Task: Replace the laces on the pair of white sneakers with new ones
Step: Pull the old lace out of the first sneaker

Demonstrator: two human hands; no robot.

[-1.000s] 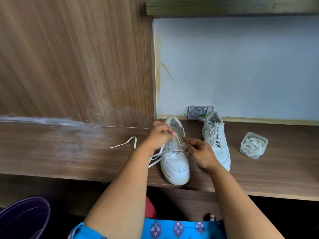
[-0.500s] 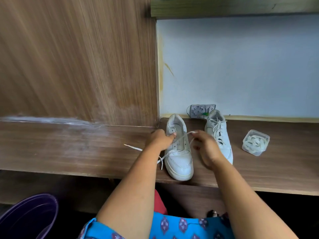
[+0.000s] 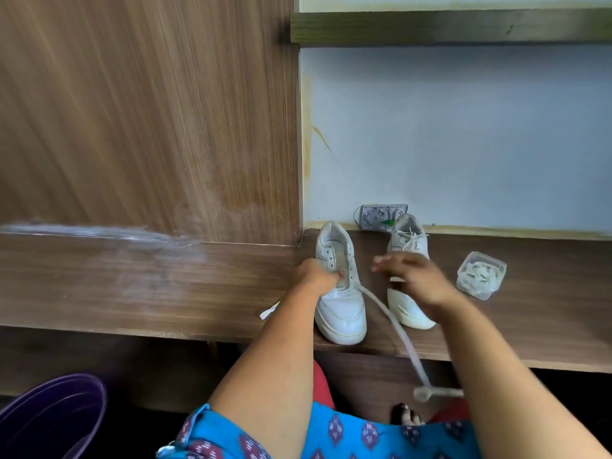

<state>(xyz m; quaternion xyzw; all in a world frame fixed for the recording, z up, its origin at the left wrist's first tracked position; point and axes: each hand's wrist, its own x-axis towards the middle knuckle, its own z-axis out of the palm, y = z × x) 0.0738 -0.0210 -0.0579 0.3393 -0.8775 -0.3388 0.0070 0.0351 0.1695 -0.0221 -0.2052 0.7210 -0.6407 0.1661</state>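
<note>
Unlacing the left sneaker (image 3: 341,293), barely started
Left hand (image 3: 318,276) pinches its eyelets, lace (image 3: 390,326) trailing; blurred right hand (image 3: 414,276) looks empty, fingers apart. Right sneaker (image 3: 409,246) still laced.

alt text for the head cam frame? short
A person's left hand holds the left sneaker on a wooden shelf while the blurred right hand hovers over the laced right sneaker. A loose lace trails off the shelf edge; a tub of laces sits right.

Smooth white leather-look sneakers (image 3: 341,303) are set on a matt wood-grain shelf (image 3: 132,279), near a clear plastic tub (image 3: 482,274).
</note>
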